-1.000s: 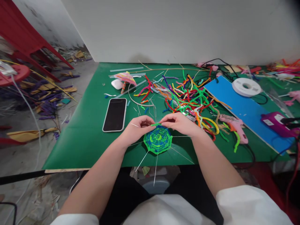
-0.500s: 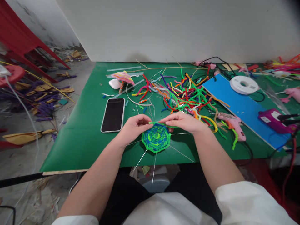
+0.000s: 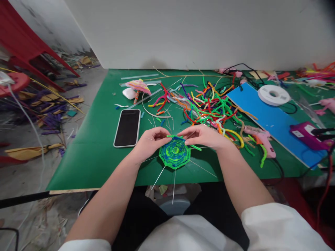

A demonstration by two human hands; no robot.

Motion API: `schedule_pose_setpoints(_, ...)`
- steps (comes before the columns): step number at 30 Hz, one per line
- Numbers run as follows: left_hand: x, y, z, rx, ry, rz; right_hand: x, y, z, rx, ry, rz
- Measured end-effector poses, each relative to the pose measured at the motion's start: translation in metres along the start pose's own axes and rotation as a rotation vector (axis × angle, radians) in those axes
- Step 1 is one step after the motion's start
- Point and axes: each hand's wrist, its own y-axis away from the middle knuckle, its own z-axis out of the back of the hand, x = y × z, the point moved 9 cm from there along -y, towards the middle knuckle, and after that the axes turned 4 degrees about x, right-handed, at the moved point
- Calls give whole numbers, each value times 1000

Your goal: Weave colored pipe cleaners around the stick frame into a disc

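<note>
Near edge, green-topped table (image 3: 96,160): the far rim of a round, fuzzy blue-and-green woven disc (image 3: 175,155) is partly covered by the left hand (image 3: 154,139) and the right hand (image 3: 204,136); we cannot follow its thin white spokes (image 3: 158,177) beneath them. Far edge, toward the right: print on a flat white plastic spool (image 3: 274,100), too small for us to read. Something shiny lies mostly buried under tangled multicoloured fuzzy stems (image 3: 221,106); we cannot name it. At the table's right, a pale-pink object (image 3: 329,104) is cut off by the picture's edge. Off the table's left edge, a red plastic chair (image 3: 28,45) is cut off too; purple-and-tan floor litter (image 3: 56,108) blurs. Below the near edge, white cloth (image 3: 183,232) hides part of a grey-blue container (image 3: 175,207).
</note>
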Motion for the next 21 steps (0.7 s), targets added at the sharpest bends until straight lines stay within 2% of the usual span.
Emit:
schedule_pose_setpoints(4,0,-1,0,5,18,-8,6,-3,-3,-59,73,41)
schedule_pose_setpoints(15,4,0,-3,35,46,16,12,1,3,-48,186,70)
schedule_pose_setpoints(21,6,0,-2,32,56,22,10,4,5,-27,175,48)
